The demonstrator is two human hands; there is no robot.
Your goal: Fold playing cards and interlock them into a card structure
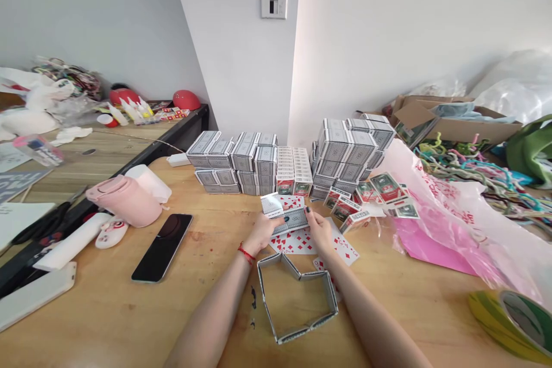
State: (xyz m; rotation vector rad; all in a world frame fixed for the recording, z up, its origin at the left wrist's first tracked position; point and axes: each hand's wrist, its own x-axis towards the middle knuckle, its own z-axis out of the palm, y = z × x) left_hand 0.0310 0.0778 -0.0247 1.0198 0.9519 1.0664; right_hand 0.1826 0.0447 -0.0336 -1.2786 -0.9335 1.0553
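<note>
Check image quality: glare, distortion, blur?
Head view: right wall bright, left wall greyer; reflection on the phone; tape roll looks stretched near the edge; no obvious motion blur at left hand or right hand; fine detail on the held card hard to resolve.

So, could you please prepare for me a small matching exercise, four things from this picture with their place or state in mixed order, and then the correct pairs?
Things
1. Smartphone
2. Tape roll
3. Ring of joined playing cards
4. Grey-backed card strip

Place or state
A. Standing between the two forearms
B. Held by the left hand and right hand
C. Black, lying face up
D. Yellow and green, near the lower right corner of the picture

Pairs: 1-C, 2-D, 3-A, 4-B
</note>
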